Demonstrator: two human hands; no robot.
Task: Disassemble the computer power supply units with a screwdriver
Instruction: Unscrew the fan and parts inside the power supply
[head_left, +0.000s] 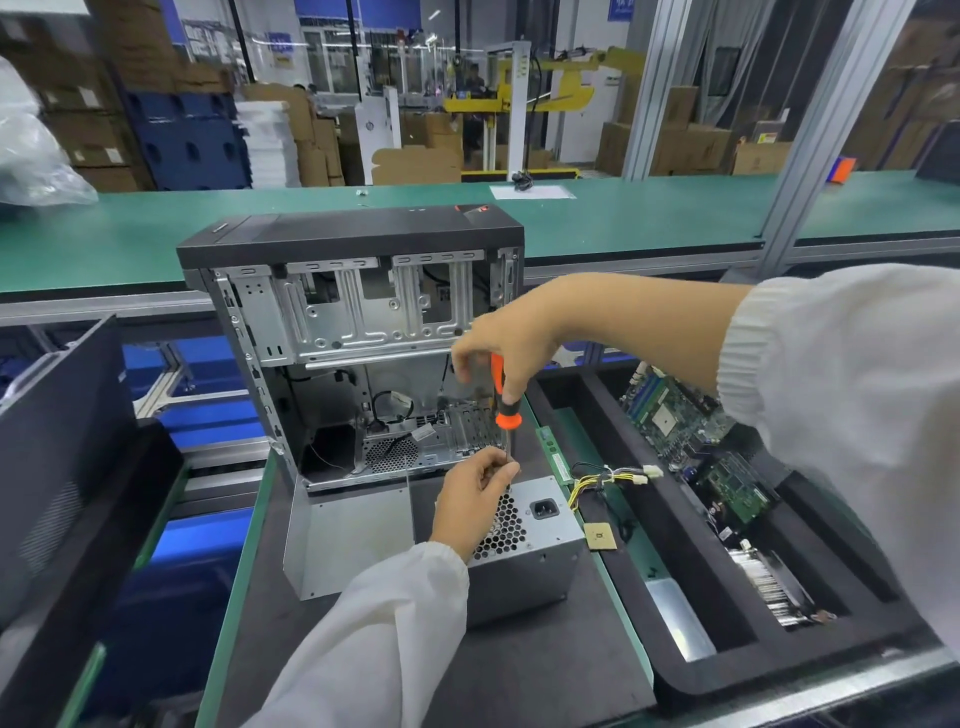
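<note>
Head view: the power supply (524, 545) sits on the bench (545, 670) before an opened computer case (353, 332). The right hand (506, 338) grasps the screwdriver (501, 405) handle; the left hand (475, 499) pinches its shaft at the box's top corner. The steel box looks heavy, rigid and sharp-edged, best held by its flat sides. Cardboard boxes (670, 140) fill the factory hall beyond.

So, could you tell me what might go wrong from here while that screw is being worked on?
1. The left hand pinches the shaft of the screwdriver right at the tip, so a slip could jab a finger.
2. The power supply sits loose on the mat; pressure from the right hand might shift or tip it.
3. A freed screw could fall through the honeycomb grille.
</note>
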